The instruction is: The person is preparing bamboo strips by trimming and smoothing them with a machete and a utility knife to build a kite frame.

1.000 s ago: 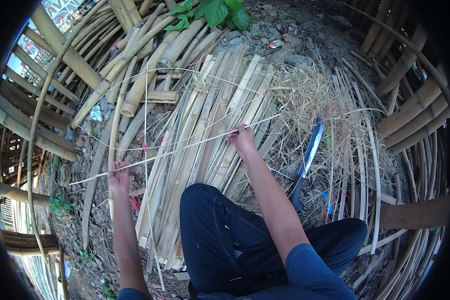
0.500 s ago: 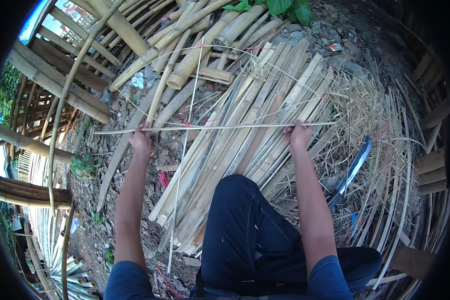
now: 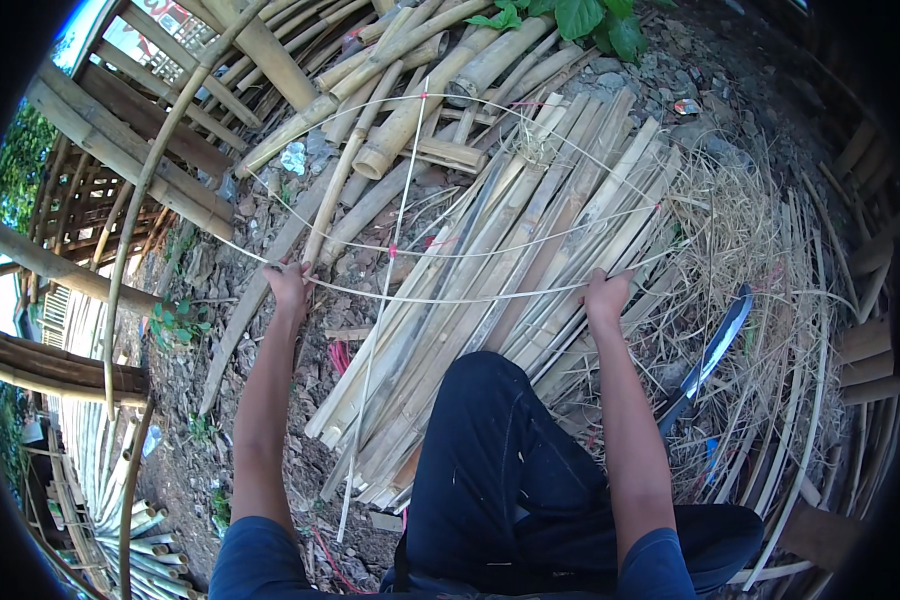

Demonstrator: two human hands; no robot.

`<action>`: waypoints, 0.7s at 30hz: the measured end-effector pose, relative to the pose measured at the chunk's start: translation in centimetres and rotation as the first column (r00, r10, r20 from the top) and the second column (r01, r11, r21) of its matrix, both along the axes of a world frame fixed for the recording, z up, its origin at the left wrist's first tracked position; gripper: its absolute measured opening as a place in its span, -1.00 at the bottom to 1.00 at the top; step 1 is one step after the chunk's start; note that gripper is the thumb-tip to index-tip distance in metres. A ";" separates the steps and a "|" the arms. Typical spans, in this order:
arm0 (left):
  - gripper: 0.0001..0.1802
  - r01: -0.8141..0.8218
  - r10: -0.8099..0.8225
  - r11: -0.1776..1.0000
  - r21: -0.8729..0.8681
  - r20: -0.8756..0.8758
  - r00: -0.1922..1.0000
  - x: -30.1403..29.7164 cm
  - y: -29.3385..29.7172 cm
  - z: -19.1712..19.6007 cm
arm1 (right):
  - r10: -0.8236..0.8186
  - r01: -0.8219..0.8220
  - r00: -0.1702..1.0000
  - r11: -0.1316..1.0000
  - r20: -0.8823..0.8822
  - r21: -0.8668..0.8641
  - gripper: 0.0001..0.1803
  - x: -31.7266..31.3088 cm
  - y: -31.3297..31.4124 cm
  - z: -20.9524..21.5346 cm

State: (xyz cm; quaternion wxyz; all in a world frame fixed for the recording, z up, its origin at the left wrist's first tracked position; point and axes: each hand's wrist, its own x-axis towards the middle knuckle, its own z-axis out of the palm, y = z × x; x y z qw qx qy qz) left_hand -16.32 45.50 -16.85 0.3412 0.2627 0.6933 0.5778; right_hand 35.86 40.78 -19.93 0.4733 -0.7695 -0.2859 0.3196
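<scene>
My left hand (image 3: 288, 284) and my right hand (image 3: 607, 296) both pinch a thin bamboo strip (image 3: 450, 301), bowed toward me between them. Its ends stick out past both hands. Just beyond it lies a light frame of thin strips: a long straight stick (image 3: 407, 180), an arched strip (image 3: 590, 157) across its far part and a nearer curved strip (image 3: 530, 240). Red ties (image 3: 392, 251) mark some of the crossings. The held strip crosses the straight stick below the middle tie. Under the frame lies a pile of split bamboo slats (image 3: 490, 270).
A machete (image 3: 715, 345) rests on dry shavings (image 3: 730, 230) at the right. Thick bamboo poles (image 3: 410, 115) lie at the far side, and a bamboo fence (image 3: 135, 145) stands at the left. My bent knee (image 3: 475, 400) is over the slats' near end. Red string (image 3: 339, 357) lies beside the pile.
The strip was nearly straight and now bows toward me. Both hands sit slightly nearer to me, still gripping it. The whole view has shifted a little.
</scene>
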 end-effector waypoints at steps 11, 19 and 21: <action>-0.48 0.205 -0.228 0.973 -0.103 -0.365 0.903 -7.3 -2.5 2.4 | 0.200 -0.200 0.978 0.980 0.061 -0.018 -0.18 -4.8 -2.4 -2.4; -0.52 0.268 -0.381 0.918 -0.292 -0.457 0.804 -5.5 -3.9 2.4 | 0.209 -0.217 0.946 0.976 0.247 0.005 -0.18 -5.0 -3.6 -2.6; -0.51 0.284 -0.400 0.909 -0.306 -0.441 0.804 -5.1 -4.3 2.9 | 0.244 -0.245 0.958 0.969 0.153 -0.007 -0.18 -4.8 -3.4 -2.6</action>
